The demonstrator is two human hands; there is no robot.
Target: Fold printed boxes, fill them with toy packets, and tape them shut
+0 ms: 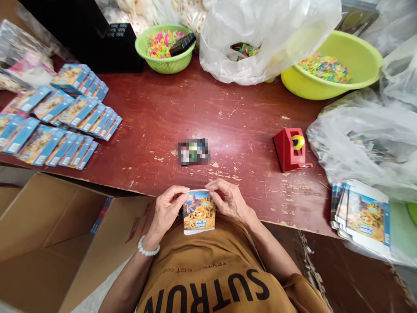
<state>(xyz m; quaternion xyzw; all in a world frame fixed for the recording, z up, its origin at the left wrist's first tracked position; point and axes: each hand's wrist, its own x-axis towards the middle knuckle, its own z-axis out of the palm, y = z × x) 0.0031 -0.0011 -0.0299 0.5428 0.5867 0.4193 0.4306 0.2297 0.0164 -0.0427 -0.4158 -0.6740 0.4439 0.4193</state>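
Observation:
Between my two hands, at the table's front edge, is a small printed box [199, 213] with a dog picture and a pale flap at its bottom end. My left hand [169, 208] pinches its upper left corner; a white bead bracelet is on that wrist. The upper right corner is pinched by my right hand [228, 200]. Just beyond lies a small dark item [194, 151] with a blurred face. A red tape dispenser [289, 150] with a yellow-centred roll stands to the right.
Blue boxes [42, 143] form rows at left, with an open carton [58, 230] below. Flat boxes [365, 215] lie at front right. Along the back are a green basket [169, 65], a plastic bag [221, 56] and a yellow-green basin [312, 89].

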